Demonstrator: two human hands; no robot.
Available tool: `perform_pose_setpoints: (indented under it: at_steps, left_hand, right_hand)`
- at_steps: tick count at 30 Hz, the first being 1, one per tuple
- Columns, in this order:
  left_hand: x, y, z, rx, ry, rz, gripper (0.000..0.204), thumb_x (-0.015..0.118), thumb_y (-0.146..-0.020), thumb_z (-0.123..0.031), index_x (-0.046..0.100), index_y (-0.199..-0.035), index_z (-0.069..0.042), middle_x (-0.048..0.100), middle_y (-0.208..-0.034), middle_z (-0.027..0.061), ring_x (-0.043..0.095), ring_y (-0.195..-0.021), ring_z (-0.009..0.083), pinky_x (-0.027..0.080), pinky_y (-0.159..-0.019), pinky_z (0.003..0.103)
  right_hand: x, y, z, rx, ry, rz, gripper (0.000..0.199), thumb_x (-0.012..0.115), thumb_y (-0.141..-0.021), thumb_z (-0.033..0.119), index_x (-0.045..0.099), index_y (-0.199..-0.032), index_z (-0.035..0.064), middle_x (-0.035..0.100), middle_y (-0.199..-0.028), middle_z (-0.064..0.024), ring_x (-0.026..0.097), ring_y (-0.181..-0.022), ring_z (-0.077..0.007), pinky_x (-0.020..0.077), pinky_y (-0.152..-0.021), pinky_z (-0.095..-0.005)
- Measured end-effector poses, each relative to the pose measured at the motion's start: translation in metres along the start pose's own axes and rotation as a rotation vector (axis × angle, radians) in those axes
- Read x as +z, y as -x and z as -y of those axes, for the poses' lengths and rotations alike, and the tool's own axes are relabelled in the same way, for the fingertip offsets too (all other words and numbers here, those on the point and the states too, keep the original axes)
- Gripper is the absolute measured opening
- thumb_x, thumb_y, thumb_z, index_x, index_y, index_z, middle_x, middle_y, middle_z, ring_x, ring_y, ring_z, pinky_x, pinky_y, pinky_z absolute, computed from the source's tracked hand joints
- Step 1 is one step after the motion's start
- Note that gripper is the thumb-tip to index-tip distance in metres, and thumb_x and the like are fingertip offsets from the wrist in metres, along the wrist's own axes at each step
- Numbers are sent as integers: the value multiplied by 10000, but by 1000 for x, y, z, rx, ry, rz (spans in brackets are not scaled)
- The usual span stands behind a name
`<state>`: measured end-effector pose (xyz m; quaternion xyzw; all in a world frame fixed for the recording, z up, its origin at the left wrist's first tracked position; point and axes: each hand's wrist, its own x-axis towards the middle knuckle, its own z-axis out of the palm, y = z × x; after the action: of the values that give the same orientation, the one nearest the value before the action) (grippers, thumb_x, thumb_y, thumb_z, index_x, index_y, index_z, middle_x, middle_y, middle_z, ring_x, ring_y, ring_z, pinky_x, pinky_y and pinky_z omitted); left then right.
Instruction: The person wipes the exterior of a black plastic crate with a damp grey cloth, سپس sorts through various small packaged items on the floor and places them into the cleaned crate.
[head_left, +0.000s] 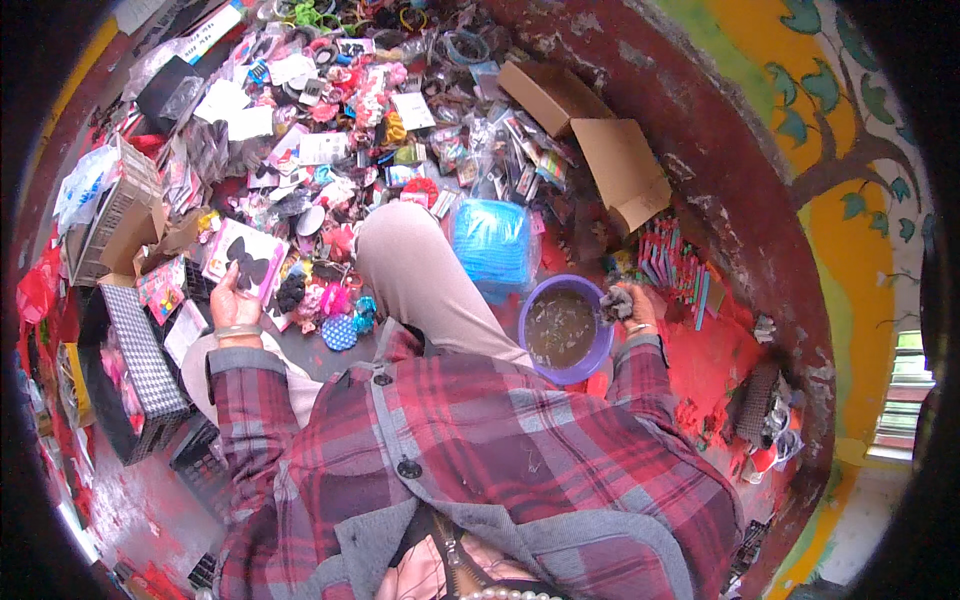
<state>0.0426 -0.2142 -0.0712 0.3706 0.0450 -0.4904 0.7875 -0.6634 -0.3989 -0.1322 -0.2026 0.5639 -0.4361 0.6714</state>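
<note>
On my left, the fingers of my left hand (pixel 236 306) are closed on the lower edge of a flat white-and-pink box (pixel 262 245) with a black butterfly shape on its face. To the right, my right hand (pixel 636 308) grips a wet-looking, crumpled grey rag (pixel 615 302). That hand is at the right rim of a round purple basin (pixel 524 335). Murky brownish water (pixel 560 325) fills part of the basin, with light bits in it. Beyond my knee sits a blue plastic-wrapped pack (pixel 490 240).
A heap of hair accessories and small packages (pixel 390 130) spreads ahead. An open cardboard box (pixel 625 170) lies by the right wall, above a row of colourful thin sticks (pixel 680 262). A black-and-white patterned box (pixel 145 350) stands at left. Red-stained floor (pixel 705 365) shows at right.
</note>
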Motion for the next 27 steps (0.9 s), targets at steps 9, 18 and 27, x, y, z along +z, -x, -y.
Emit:
perform_pose_setpoints:
  at_steps: [9,18,27]
  left_hand:
    - [-10,31,-30,41,-20,-25,262,452,-872,-85,512,-1108,10,587,-1062,137,554,-1001,289,424,-892,485]
    - [-25,51,-36,-79,35,215,246,468,-858,-26,526,-1091,28,596,-1050,145,557,-1010,260,409,-930,431]
    - [-58,46,-37,9,-77,-212,320,419,-887,-43,442,-1199,23,533,-1159,157,498,-1093,273,366,-975,445]
  right_hand:
    - [98,-44,-2,8,260,-35,361,545,-839,326,518,-1105,84,598,-992,-99,574,-866,-206,470,-658,-310]
    - [132,-62,-72,183,309,-90,275,561,-816,254,554,-1029,79,617,-935,-83,594,-813,-199,482,-688,-319]
    - [108,-88,-253,-338,2170,950,194,636,-638,262,683,-749,110,646,-831,-130,624,-789,-261,499,-698,-362]
